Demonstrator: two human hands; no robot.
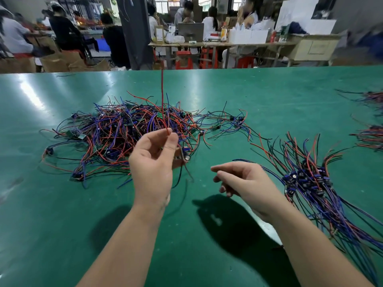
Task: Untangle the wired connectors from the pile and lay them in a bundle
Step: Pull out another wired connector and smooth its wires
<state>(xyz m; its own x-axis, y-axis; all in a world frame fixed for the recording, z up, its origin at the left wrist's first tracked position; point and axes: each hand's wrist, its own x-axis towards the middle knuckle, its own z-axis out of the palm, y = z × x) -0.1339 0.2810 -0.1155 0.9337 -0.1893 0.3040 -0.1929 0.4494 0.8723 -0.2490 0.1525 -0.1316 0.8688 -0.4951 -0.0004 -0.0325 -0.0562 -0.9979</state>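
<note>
A tangled pile of wired connectors (pixel 124 133), red, blue and black leads with small blue and green parts, lies on the green table (pixel 62 214) left of centre. My left hand (pixel 153 162) is raised in front of the pile and pinches one connector's leads; its red wire (pixel 162 96) stands straight up, and its blue connector (pixel 185 152) hangs beside my fingers with dark leads trailing down. My right hand (pixel 244 183) hovers above the table with loosely curled fingers and holds nothing. The laid-out bundle (pixel 306 181) of connectors lies just right of that hand.
More wire heaps (pixel 371 121) sit at the table's right edge. Beyond the far table edge, several people sit at work benches (pixel 207 44) with boxes and red stools. Bare green surface stretches in front of me and between the pile and the bundle.
</note>
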